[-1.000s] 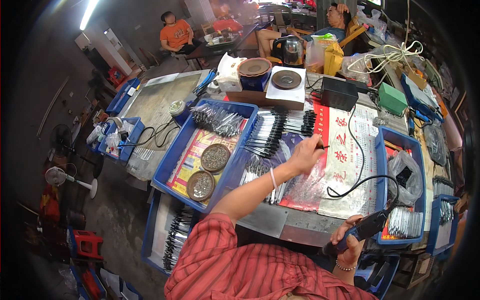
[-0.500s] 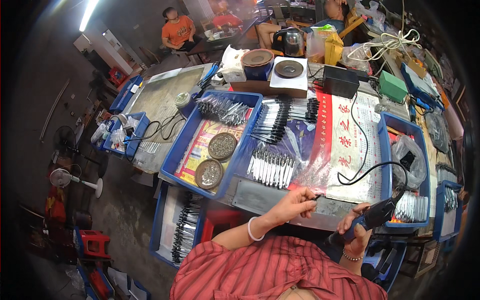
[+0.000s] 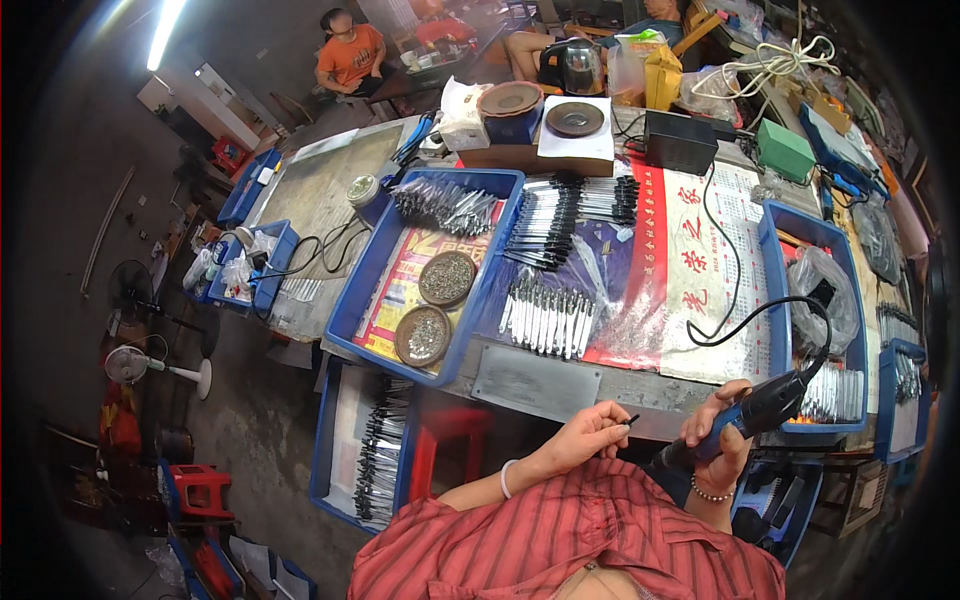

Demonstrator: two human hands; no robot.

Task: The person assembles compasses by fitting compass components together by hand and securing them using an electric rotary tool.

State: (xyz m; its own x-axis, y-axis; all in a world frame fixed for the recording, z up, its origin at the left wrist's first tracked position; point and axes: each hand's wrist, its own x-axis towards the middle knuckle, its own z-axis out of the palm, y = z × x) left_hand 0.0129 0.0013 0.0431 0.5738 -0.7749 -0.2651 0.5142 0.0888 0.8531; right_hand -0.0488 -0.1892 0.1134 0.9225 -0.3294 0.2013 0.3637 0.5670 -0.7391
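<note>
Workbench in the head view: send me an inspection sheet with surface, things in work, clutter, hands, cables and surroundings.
Surface: workbench, partly under a red-and-white printed sheet.
Things in work: dark power tool; small black piece; pen-like parts in rows.
Clutter: clear plastic bag inside the right-hand blue tray.
Hands: left hand pinches the small black piece; right hand grips the dark power tool.
Cables: black cable loops from the tool across the sheet; pale cable coiled at the back.
Surroundings: two seated people beyond the bench; white fan at far left.
</note>
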